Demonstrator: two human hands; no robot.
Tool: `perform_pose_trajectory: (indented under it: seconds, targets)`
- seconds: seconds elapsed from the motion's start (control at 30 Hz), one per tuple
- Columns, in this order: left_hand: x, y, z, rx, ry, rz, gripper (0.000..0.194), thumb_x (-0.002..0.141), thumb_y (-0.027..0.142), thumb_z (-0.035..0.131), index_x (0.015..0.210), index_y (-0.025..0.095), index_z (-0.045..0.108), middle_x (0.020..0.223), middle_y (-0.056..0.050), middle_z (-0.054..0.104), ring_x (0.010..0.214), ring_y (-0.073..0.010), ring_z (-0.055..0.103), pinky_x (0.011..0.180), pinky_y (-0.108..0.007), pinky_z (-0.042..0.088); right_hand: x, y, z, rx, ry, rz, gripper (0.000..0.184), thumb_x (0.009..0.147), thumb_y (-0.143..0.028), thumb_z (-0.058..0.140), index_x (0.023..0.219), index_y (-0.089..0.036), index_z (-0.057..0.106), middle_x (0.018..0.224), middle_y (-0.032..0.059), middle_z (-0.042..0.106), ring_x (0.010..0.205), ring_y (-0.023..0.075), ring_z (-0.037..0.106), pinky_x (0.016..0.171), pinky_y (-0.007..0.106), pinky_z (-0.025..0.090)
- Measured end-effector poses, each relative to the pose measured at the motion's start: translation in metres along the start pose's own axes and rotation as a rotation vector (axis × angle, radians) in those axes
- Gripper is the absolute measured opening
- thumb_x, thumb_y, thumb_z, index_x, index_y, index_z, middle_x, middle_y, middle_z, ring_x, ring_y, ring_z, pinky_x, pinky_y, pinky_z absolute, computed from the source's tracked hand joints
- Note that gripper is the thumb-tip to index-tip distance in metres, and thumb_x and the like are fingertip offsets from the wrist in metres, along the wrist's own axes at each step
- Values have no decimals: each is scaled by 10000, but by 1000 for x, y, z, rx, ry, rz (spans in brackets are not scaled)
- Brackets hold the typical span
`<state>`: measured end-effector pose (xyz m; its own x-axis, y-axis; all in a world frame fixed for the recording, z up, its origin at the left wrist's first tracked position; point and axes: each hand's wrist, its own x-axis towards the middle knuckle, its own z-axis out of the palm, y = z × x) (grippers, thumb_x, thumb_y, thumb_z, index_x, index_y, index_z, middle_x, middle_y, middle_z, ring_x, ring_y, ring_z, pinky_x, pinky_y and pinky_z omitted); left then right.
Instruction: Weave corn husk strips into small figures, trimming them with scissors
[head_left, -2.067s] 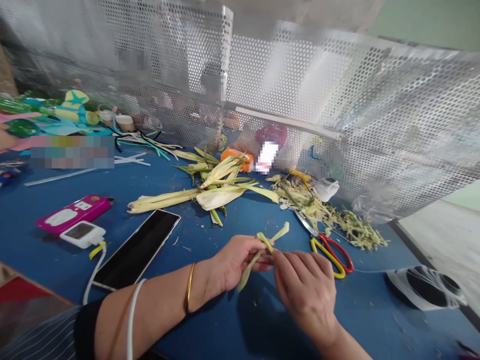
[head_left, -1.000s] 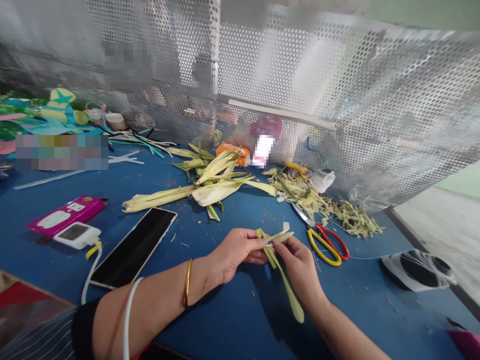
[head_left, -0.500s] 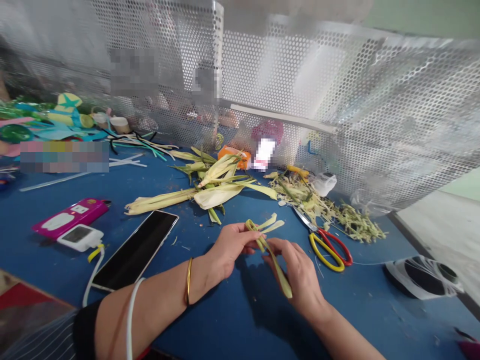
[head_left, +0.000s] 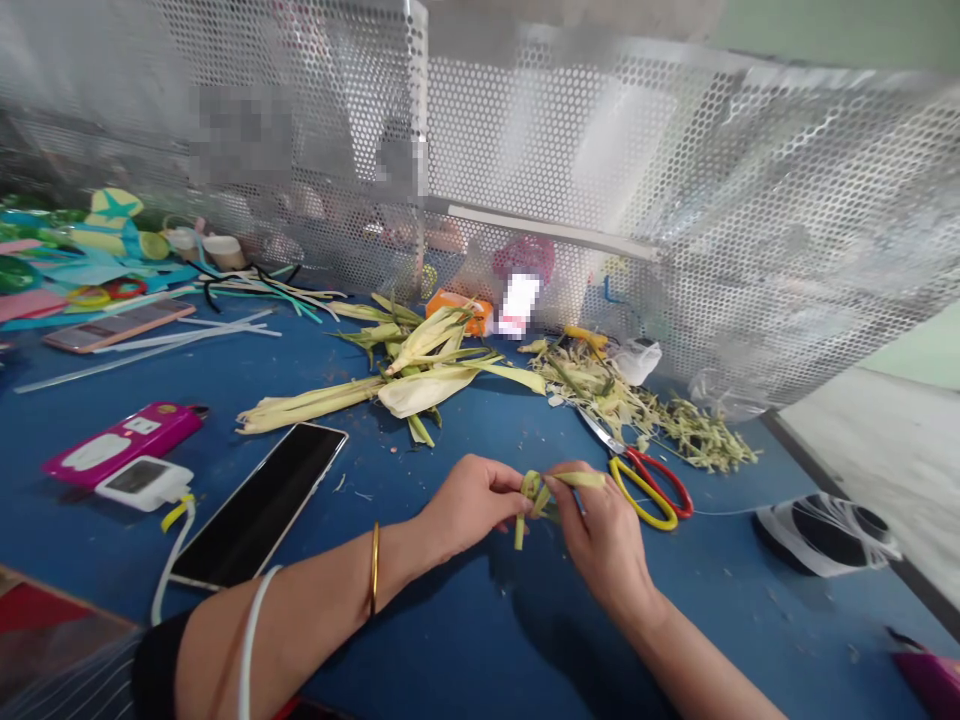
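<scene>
My left sleeve (head_left: 71, 680): dark bluish-grey, thin pale stripes, wide black cuff (head_left: 157, 668). Thin, smooth gold bangle (head_left: 374, 572) round my left wrist. White cable (head_left: 248, 640) across that forearm (head_left: 319, 615). My left hand (head_left: 474, 508) bare, right hand (head_left: 609, 548) bare, right forearm (head_left: 697, 650) bare too.

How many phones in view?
3: a dark phone left of the left hand, an orange-edged phone further left, and a lit, blurred screen, likely a phone, beside the orange packet. More may be hidden.
</scene>
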<state>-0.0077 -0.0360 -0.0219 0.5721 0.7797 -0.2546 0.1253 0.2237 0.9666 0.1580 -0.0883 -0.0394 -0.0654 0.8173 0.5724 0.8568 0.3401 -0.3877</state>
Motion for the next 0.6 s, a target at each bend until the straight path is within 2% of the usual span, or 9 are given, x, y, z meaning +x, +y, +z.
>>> perform_pose_trajectory:
  seconds: [0.07,0.13,0.27,0.37,0.47,0.53,0.6]
  targets:
    - [-2,2,1,-37,-34,-19,132,745,197,644,792,134,750,701,-33,697,645,-135,641,635,-235,479,-2,3,4,-14,-55,152,213,965,-277,435,797,-217,551,627,6,634,533,164,580,539,265,382]
    - [-2,2,2,-86,-41,-54,146,763,205,640,826,126,746,752,-53,715,681,-149,667,675,-258,502,-3,4,7,-12,-99,263,259,956,-328,435,725,-231,498,523,-20,551,446,152,499,469,256,305]
    - [-1,-2,5,-163,-41,-107,143,729,228,710,824,122,719,729,-51,706,677,-159,676,687,-279,523,-2,2,9,23,-128,358,326,925,-399,450,642,-239,420,485,-30,489,443,137,430,462,252,254]
    - [1,-8,8,-145,14,-60,152,650,178,773,770,117,703,627,-17,666,616,-137,640,609,-234,498,-2,1,11,106,-157,443,365,907,-450,456,614,-237,407,481,-32,478,454,134,433,459,247,255]
    - [2,-9,9,-164,66,-24,94,688,153,742,767,108,718,660,-18,680,578,-107,615,606,-223,500,-1,2,13,234,-174,555,425,905,-530,443,600,-237,401,465,-43,453,435,130,436,437,239,276]
    - [3,-6,8,-195,122,-43,62,725,150,720,769,106,726,690,-24,691,577,-99,619,606,-217,502,0,4,10,279,-177,554,432,913,-555,430,623,-235,424,477,-48,451,447,130,441,443,236,296]
    - [4,-1,6,-223,195,-70,51,752,154,712,756,104,724,662,-23,681,563,-100,622,572,-206,490,2,5,4,250,-192,490,388,917,-535,451,677,-230,469,507,-50,479,468,130,453,464,237,309]
